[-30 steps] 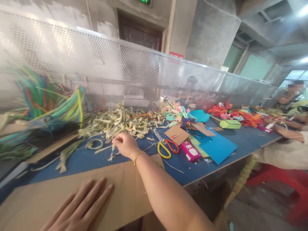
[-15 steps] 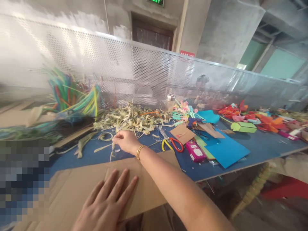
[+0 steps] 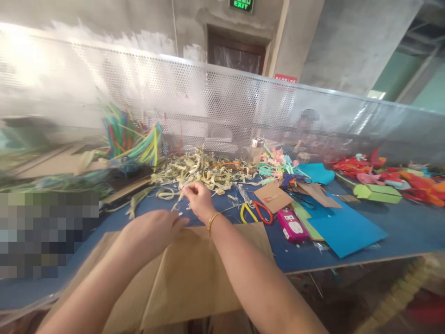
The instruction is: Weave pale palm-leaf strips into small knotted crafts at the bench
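Note:
My right hand, with a gold chain bracelet at the wrist, pinches a thin pale strip that looks like dried husk. The strip hangs over the blue tabletop beside a heap of similar pale strips. Lower and to the left, my left hand is bent over the back edge of a cardboard sheet. Its fingers are curled and pressed together near the lower end of the strip. What they hold, if anything, is hidden behind the hand.
Yellow and red-handled scissors, a magenta box and blue paper lie to the right. Colourful bundled strands stand back left. A perforated metal screen runs behind the table, and a green paper form lies far right.
My left hand has lifted from lying flat on the cardboard and moved up toward my right hand, its fingers curling. The view has swung slightly left. My right hand still pinches the strip.

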The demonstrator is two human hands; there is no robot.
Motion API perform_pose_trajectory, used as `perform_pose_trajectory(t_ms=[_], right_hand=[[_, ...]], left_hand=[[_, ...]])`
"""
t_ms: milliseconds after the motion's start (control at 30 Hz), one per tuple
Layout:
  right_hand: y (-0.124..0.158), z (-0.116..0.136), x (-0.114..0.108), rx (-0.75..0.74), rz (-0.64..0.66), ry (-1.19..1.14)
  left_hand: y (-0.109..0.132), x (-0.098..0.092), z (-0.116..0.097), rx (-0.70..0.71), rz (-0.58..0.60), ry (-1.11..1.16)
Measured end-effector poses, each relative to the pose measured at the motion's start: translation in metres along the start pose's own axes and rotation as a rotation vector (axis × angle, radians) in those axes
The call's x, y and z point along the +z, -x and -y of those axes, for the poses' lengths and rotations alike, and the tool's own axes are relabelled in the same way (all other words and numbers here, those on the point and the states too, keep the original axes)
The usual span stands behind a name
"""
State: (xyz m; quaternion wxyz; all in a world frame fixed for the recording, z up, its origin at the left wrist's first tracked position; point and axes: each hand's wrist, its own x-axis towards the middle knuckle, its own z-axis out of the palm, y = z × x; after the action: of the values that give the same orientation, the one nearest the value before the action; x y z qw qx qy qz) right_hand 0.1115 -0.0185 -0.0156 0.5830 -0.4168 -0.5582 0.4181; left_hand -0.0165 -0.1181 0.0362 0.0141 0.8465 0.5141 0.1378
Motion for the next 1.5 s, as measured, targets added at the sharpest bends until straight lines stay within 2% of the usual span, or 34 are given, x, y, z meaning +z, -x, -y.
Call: perform_pose_trajectory(t_ms=[67,100,200,300,400,533,633,767,867,1033,1200,1367,1500], right_hand=[[-0.002,0.001,-0.007,-0.067,-0.044,0.119],[-0.003,0.002,-0.010,-0.093,-0.053,0.159],[-0.005,0.006,-0.013,-0.136,-0.052,0.210],[-0.003,0.010,-0.011,-0.149,-0.039,0.221],[-0.001,0.011,-0.008,-0.154,-0.027,0.171],[0.000,0.007,-0.006,-0.085,0.015,0.020],[0.001,0.005,-0.004,-0.055,0.056,-0.040],[0.002,0.005,-0.004,-0.053,0.042,-0.043],[0.002,0.006,-0.005,0.002,0.041,-0.090],[0.002,0.011,-0.008,0.057,0.120,-0.119],[0.004,0.019,-0.010,0.185,0.101,-0.148],[0.006,0.020,-0.009,0.094,0.208,-0.190],[0.003,0.013,-0.008,0.073,0.166,-0.180]], left_hand=[[-0.019,0.000,0.000,-0.236,-0.055,0.054],[-0.027,0.003,0.000,-0.303,-0.135,0.114],[-0.043,0.017,0.003,-0.401,-0.351,0.489],[-0.049,0.031,0.006,-0.485,-0.405,0.853],[-0.050,0.038,0.008,-0.495,-0.449,1.129],[-0.051,0.041,0.011,-0.507,-0.381,1.372],[-0.051,0.042,0.014,-0.544,-0.359,1.410],[-0.051,0.043,0.015,-0.563,-0.365,1.405],[-0.051,0.042,0.015,-0.542,-0.353,1.408],[-0.050,0.042,0.020,-0.557,-0.371,1.418],[-0.049,0.042,0.024,-0.530,-0.386,1.512],[-0.050,0.041,0.024,-0.545,-0.325,1.528],[-0.051,0.041,0.025,-0.566,-0.279,1.487]])
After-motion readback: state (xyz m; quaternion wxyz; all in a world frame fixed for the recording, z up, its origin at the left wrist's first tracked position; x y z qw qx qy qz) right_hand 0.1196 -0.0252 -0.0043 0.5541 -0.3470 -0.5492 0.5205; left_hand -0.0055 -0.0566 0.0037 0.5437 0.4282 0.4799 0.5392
